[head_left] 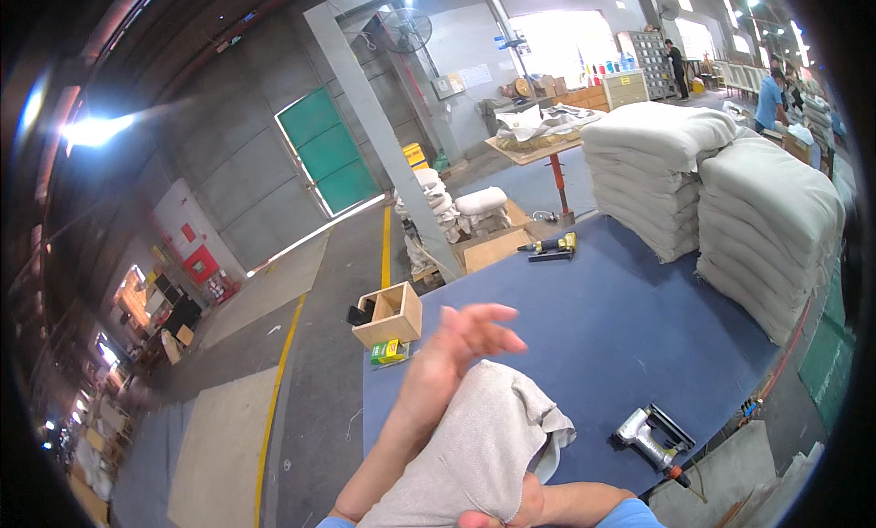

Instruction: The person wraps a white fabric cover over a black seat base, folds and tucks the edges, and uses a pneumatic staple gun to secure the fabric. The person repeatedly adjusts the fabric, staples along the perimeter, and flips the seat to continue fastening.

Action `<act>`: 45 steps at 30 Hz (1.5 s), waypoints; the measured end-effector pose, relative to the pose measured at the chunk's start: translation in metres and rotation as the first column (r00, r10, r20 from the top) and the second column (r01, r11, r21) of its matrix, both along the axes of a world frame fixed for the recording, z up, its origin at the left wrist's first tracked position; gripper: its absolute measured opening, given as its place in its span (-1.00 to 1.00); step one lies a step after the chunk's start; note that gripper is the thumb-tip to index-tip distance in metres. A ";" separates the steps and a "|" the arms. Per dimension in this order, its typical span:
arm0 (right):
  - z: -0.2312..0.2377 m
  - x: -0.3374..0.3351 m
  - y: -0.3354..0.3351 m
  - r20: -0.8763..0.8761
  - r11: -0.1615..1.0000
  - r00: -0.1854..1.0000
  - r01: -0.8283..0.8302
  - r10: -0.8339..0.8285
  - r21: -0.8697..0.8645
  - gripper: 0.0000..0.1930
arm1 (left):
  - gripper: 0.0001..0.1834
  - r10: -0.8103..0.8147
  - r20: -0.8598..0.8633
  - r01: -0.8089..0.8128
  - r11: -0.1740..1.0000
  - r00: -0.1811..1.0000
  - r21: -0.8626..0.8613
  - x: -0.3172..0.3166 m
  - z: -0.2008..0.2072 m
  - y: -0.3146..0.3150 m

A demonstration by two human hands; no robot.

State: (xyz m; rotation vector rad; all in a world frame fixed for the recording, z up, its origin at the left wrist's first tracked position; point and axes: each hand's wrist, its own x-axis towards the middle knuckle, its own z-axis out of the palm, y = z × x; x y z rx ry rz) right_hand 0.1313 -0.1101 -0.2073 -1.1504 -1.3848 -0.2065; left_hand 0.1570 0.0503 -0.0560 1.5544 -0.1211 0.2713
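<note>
A light beige fabric-covered piece (488,428) is tilted up in front of me at the table's near edge. Its cloth hangs loose in folds on the right, where a pale curved edge shows beneath. My left hand (465,338) is raised beside its top, fingers spread, with nothing in them. Low down, my right hand (513,508) has its fingers closed on the lower part of the covered piece. To the right, a silver staple gun (653,437) lies on the blue table (630,345). A yellow and black staple gun (551,247) lies near the far edge.
Two tall stacks of beige padded pieces (643,177) (766,222) stand on the table's right. A wooden box (394,316) and a green-yellow carton (387,352) sit at its left edge. Beyond are a grey post (383,117), a small stand (558,186) and a person in blue (771,104).
</note>
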 end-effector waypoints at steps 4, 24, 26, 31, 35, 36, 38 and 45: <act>-0.012 0.010 0.009 0.034 0.980 0.987 -0.152 0.157 -0.128 -0.58 | -0.12 -0.163 -0.147 0.161 0.987 0.976 -0.025 -0.016 0.007 -0.013; -0.028 0.021 0.045 0.139 0.872 0.862 -0.488 0.488 -0.035 -0.60 | 0.05 -0.087 0.148 -0.019 0.801 0.985 0.598 -0.063 0.024 -0.002; -0.027 0.019 0.046 0.150 0.860 0.848 -0.509 0.508 -0.033 -0.62 | 0.04 -0.073 0.155 -0.027 0.827 0.985 0.561 -0.067 0.023 -0.006; -0.034 0.018 0.047 0.173 0.836 0.819 -0.546 0.547 -0.056 -0.66 | -0.10 0.031 0.278 -0.107 0.959 0.960 0.261 -0.062 0.004 -0.014; -0.047 0.014 0.048 0.176 0.813 0.794 -0.572 0.582 -0.109 -0.69 | -0.26 0.139 -0.007 -0.134 0.944 0.990 -0.301 -0.047 0.012 0.002; -0.048 0.013 0.049 0.187 0.806 0.785 -0.582 0.591 -0.105 -0.70 | -0.44 0.017 0.011 -0.015 0.982 1.000 -0.186 -0.044 -0.003 0.017; -0.039 0.010 0.054 0.204 0.815 0.793 -0.576 0.574 -0.055 -0.74 | -0.42 -0.129 0.000 0.129 0.986 0.992 -0.111 -0.047 -0.010 0.033; -0.112 0.011 0.091 0.852 0.698 0.422 -0.710 0.309 0.098 -0.73 | -0.27 -0.051 -0.100 0.058 0.996 0.994 0.070 -0.067 0.008 0.024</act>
